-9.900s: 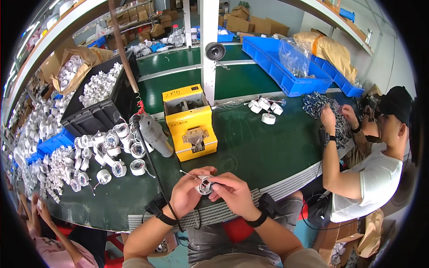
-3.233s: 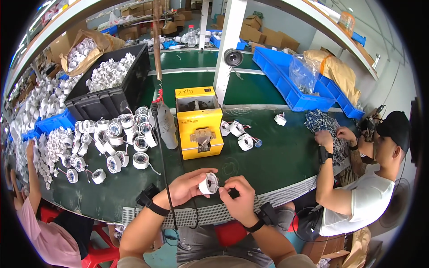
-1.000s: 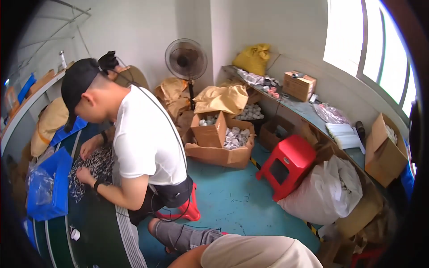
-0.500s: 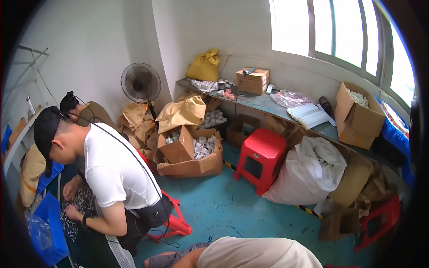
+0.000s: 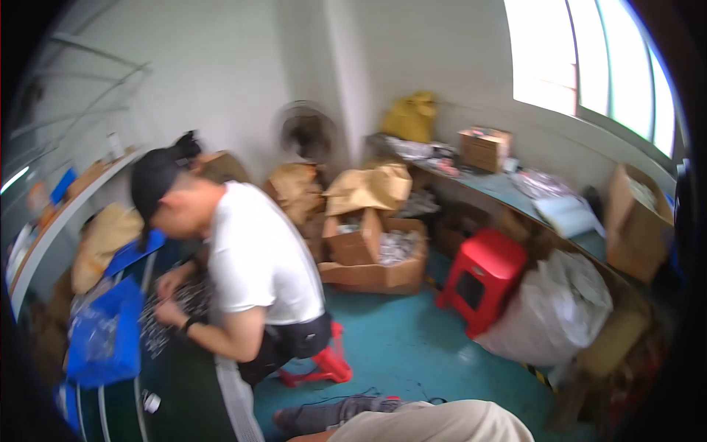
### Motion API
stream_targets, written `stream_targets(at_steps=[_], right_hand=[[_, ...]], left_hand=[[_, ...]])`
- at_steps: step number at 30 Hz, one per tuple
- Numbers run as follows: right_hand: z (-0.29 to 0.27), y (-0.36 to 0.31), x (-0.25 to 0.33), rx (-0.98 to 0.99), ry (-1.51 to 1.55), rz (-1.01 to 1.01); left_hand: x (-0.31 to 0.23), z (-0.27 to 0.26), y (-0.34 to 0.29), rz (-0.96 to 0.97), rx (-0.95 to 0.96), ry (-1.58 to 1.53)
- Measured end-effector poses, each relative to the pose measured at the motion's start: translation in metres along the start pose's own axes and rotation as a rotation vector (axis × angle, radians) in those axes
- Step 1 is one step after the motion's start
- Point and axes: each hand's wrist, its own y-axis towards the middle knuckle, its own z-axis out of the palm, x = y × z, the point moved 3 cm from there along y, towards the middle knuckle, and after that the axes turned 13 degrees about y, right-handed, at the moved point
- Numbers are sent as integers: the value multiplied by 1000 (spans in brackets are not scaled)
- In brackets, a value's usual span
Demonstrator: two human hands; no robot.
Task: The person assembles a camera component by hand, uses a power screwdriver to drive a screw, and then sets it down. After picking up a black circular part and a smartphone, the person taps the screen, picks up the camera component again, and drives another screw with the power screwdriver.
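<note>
Sm. blurred white piece (image 5: 152, 402) lies on flat dark-green desk (image 5: 190, 394), inside its pale-grey edge (image 5: 238, 404), teal floor (image 5: 405, 331) beyond; own fingers o/o view, can't tell opening/hold.

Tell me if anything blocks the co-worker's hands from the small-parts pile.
Nothing visible does: the co-worker's hands are at the pile, though blur hides whether they touch it. The near blue bin stands beside the pile, not between. The wearer's hands are out of view.

Head view | from above, angled down | faces open carton (image 5: 375, 278) | co-worker (image 5: 265, 250) near left, window (image 5: 543, 59) farther right
</note>
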Motion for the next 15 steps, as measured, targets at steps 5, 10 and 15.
stream_targets(at_steps=[5, 10, 15], right_hand=[[-4, 3, -10, 185, 115, 291], [14, 6, 12, 270, -2, 259], [35, 11, 26, 402, -39, 275]], left_hand=[[62, -12, -224, -422, -645, 13], [27, 63, -302, -606, -1107, -169], [13, 53, -299, -539, -1242, -319]])
